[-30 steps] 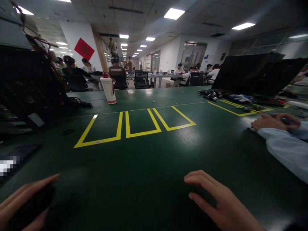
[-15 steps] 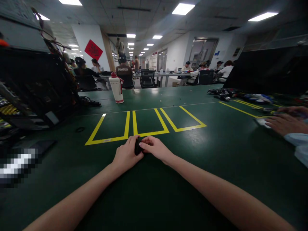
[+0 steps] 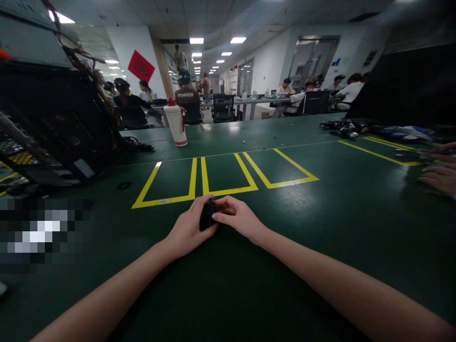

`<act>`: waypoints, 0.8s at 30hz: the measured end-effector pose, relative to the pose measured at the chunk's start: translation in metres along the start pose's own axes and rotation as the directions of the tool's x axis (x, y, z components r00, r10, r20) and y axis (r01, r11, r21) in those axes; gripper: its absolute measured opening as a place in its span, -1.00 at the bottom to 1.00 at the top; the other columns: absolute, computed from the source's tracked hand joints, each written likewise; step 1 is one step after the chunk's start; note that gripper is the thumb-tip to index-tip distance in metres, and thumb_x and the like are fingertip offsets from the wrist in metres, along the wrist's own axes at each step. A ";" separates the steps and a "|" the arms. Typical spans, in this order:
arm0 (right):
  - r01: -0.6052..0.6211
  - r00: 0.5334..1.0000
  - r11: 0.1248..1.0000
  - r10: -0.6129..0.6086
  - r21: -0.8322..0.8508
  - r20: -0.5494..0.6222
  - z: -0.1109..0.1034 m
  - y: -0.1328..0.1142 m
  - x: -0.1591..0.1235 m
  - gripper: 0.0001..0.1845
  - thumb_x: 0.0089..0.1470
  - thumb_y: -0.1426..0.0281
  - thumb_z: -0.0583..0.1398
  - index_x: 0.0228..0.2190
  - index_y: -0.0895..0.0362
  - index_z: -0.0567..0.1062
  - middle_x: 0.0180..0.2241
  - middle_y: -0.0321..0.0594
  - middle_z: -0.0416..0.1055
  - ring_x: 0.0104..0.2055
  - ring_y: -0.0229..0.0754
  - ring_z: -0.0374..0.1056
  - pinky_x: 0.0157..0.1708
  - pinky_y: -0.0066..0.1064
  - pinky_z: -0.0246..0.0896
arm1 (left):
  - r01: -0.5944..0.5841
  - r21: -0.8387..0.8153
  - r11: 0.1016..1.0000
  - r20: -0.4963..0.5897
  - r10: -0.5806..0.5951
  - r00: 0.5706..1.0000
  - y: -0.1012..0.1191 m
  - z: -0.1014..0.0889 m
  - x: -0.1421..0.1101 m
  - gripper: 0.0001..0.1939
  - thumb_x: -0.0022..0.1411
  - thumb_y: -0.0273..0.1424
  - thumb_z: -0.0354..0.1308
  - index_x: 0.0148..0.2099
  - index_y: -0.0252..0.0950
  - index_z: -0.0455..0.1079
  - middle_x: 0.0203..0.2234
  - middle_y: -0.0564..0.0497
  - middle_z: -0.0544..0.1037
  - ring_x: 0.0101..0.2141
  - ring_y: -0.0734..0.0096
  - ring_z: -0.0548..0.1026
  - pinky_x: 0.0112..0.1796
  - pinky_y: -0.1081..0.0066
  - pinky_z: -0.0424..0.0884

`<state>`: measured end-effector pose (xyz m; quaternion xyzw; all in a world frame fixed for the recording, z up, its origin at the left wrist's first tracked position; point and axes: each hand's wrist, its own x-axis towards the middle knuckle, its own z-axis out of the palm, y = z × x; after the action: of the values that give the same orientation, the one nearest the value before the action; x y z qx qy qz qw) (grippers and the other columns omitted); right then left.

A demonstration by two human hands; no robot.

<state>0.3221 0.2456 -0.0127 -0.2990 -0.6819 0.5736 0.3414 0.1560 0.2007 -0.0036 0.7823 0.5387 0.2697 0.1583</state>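
Observation:
A small dark, rounded object (image 3: 207, 216) is held between both hands just above the green table; its kind cannot be made out. My left hand (image 3: 188, 224) curls around it from the left, fingers over the far side and thumb at the near side. From the right, my right hand (image 3: 239, 216) presses bent fingers and thumb against it, hiding part of its surface. Yellow tape outlines (image 3: 230, 192) lie on the table just beyond the hands.
A white bottle with a red lid (image 3: 175, 124) stands behind the tape. Black computer equipment (image 3: 60, 128) rises at the left, near a black ring (image 3: 124, 185). Another person's hand (image 3: 441, 173) is at the right edge, with cables and tools (image 3: 347, 127) beyond. People sit at far desks.
The view has shifted a little, so the table things appear slightly higher and further right. My hands still hold the dark object, with more of it showing between them.

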 end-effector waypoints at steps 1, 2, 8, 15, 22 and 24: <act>0.015 1.000 1.000 -0.015 -0.006 0.006 0.000 -0.001 -0.001 -0.67 -0.09 0.39 0.20 -0.20 0.13 0.35 -0.18 -0.19 0.34 -0.15 -0.20 0.31 -0.11 -0.24 0.21 | -0.015 -0.015 1.000 0.007 0.015 1.000 -0.002 -0.002 0.000 -0.40 0.05 -0.32 0.10 0.11 -0.12 -0.06 0.00 -0.02 0.23 -0.06 0.22 0.32 -0.12 0.18 0.31; 0.027 1.000 1.000 -0.026 -0.015 0.013 -0.001 -0.001 -0.002 -0.67 -0.08 0.40 0.20 -0.20 0.12 0.35 -0.18 -0.19 0.33 -0.15 -0.20 0.31 -0.10 -0.24 0.21 | -0.022 -0.026 0.999 0.011 0.022 1.000 -0.004 -0.003 0.000 -0.39 0.03 -0.31 0.13 0.10 -0.11 -0.05 0.00 0.00 0.24 -0.05 0.21 0.31 -0.10 0.18 0.30; 0.061 0.998 0.996 -0.060 -0.059 0.022 -0.002 0.000 -0.004 -0.65 -0.09 0.42 0.20 -0.19 0.11 0.32 -0.16 -0.21 0.31 -0.12 -0.19 0.29 -0.07 -0.22 0.19 | 0.002 -0.002 1.000 0.039 -0.002 0.999 -0.009 -0.002 0.003 -0.27 0.00 -0.27 0.17 0.15 -0.09 -0.15 0.01 -0.01 0.26 -0.04 0.20 0.32 -0.09 0.19 0.28; 0.079 0.997 0.995 -0.077 -0.066 0.021 0.002 0.001 -0.006 -0.66 -0.10 0.45 0.20 -0.20 0.09 0.32 -0.15 -0.22 0.30 -0.10 -0.19 0.29 -0.06 -0.21 0.20 | -0.067 0.112 0.991 0.018 0.066 0.998 -0.015 0.001 0.002 -0.33 0.00 -0.22 0.17 0.10 -0.16 -0.06 -0.05 -0.04 0.30 -0.07 0.18 0.31 -0.11 0.18 0.26; 0.126 0.992 0.987 -0.126 -0.098 0.006 0.003 -0.002 -0.007 -0.69 -0.09 0.43 0.19 -0.22 0.09 0.32 -0.15 -0.23 0.28 -0.07 -0.18 0.26 -0.03 -0.22 0.17 | -0.094 0.081 0.992 0.029 0.091 0.995 -0.006 -0.007 0.000 -0.44 0.05 -0.33 0.15 0.06 -0.15 -0.01 -0.03 -0.08 0.21 -0.02 0.13 0.18 -0.07 0.09 0.20; 0.125 0.992 0.988 -0.126 -0.090 -0.006 0.004 -0.002 -0.008 -0.75 -0.06 0.39 0.17 -0.25 0.09 0.32 -0.17 -0.24 0.28 -0.08 -0.18 0.27 -0.04 -0.23 0.18 | -0.129 0.044 0.991 0.059 0.127 0.990 -0.002 -0.008 0.000 -0.44 0.07 -0.37 0.12 0.07 -0.14 -0.06 -0.01 -0.06 0.19 0.02 0.15 0.16 -0.01 0.07 0.13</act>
<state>0.3232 0.2364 -0.0118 -0.2738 -0.7225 0.5179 0.3672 0.1494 0.2014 0.0020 0.8260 0.4891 0.2445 0.1370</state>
